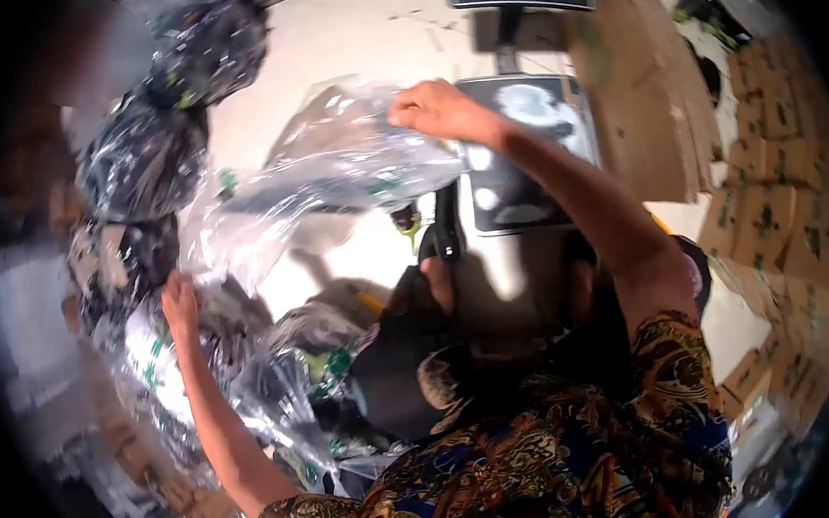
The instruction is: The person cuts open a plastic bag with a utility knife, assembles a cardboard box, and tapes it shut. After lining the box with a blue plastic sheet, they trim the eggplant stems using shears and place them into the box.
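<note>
Left of scale (519,197), clear plastic bag (335,174) spans gap between hands. Right hand (425,110) closed on far right end; left hand (180,301) pinched on near left end. Bag likely light, limp, slippery; best gripped at edges. Far left: bulging dark bags (142,165), contents unclear. Right: cartons (764,217), contents hidden.

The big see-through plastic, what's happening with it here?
A person in a patterned top is stretching out a sheet or bag of clear plastic. The right hand grips one end, near a dark scale. The left hand is by the other end, but its grip is hard to see. Shiny dark bags lie along the left, and brown boxes are on the right.
</note>
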The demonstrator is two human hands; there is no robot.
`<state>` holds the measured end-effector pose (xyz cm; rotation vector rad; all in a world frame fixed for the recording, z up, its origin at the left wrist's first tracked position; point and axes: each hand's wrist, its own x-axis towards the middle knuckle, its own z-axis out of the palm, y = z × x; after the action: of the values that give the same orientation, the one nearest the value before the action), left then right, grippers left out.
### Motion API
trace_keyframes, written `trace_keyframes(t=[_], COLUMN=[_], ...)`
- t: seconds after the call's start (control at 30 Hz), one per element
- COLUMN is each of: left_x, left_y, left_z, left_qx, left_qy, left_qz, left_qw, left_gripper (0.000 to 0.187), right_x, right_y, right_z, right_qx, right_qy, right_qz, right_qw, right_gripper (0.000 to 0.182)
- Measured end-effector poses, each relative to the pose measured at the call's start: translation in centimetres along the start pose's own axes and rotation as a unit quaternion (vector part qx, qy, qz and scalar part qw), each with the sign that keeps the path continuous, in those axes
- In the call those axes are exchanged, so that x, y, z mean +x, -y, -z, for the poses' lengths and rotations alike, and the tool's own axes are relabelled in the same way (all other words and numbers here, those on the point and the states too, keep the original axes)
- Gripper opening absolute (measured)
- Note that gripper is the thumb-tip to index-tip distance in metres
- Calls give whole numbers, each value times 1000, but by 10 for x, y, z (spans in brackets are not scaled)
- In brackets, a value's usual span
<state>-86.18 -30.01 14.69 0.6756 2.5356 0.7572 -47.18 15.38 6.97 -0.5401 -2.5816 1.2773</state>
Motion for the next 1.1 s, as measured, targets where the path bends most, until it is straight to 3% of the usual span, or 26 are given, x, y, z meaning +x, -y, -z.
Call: trace_keyframes(t=[0.03, 0.1, 0.13, 0.17, 0.2, 0.23, 0.3, 0.33, 0.37, 0.4, 0.47, 0.53, 0.6, 0.63, 0.67, 0.77, 0.83, 0.97, 1.03, 1.1], left_x=[-1, 15, 3, -13, -18, -23, -40, -45, -47, -43, -36, -27, -31, -40, -48, -91, -109, -113, -117, -129], left_y=[18, 94, 63, 23, 8, -3, -40, -54, -64, -59, -52, -40, -51, -64, -76, -128, -146, -126, -121, -181], left_z=[-15, -47, -61, -72, -85, -96, -109, -118, -127, -129, -141, -159, -175, -181, -185, -189, -199, -200, -181, -211], left_qx=[89, 110, 186, 258, 273, 286, 239, 174, 112, 140, 120, 76, 46, 37, 50, 63, 86, 171, 213, 216], left_qy=[34, -159, -182, -206, -249, -295, -209, -164, -114, -69, 24, 97, 163, 199, 224, 273, 290, 295, 272, 242], left_qz=[32, -164, -146, -132, -173, -213, -251, -209, -162, -169, -188, -220, -183, -175, -172, -130, -131, -163, -162, -209], left_qw=[995, 967, 954, 935, 913, 887, 914, 948, 974, 973, 974, 968, 969, 964, 958, 951, 944, 926, 924, 922], left_gripper=[27, 47, 52, 57, 56, 55, 51, 50, 48, 46, 44, 40, 38, 37, 37, 37, 34, 33, 32, 29], right_x=[-6, -21, -29, -41, -53, -83, -145, -180, -222, -264, -347, -422, -486, -511, -543, -572, -596, -593, -537, -483], right_y=[1, 5, 7, 26, 11, 31, 45, 47, 49, 51, 6, -50, -96, -116, -147, -165, -171, -154, -125, -117], right_z=[28, 80, 114, 145, 168, 194, 224, 238, 242, 245, 238, 209, 167, 140, 116, 50, -7, -72, -60, -50], right_qx=[-41, -120, -155, -285, -262, -230, -25, -2, 31, 98, 79, 145, 67, 81, 98, -27, -29, -135, -6, 66], right_qy=[28, 84, 128, 110, 4, -85, -271, -348, -441, -494, -537, -563, -519, -506, -430, -204, -172, -94, -160, -211], right_qz=[36, -18, 2, -3, 41, 14, -23, -55, -95, -92, -182, -282, -442, -438, -468, -561, -555, -516, -462, -420], right_qw=[998, 989, 980, 952, 964, 969, 962, 936, 892, 859, 820, 763, 729, 739, 766, 802, 814, 841, 872, 880], right_gripper=[26, 24, 21, 19, 21, 22, 37, 40, 39, 27, 28, 29, 28, 29, 15, 20, 23, 26, 23, 20])
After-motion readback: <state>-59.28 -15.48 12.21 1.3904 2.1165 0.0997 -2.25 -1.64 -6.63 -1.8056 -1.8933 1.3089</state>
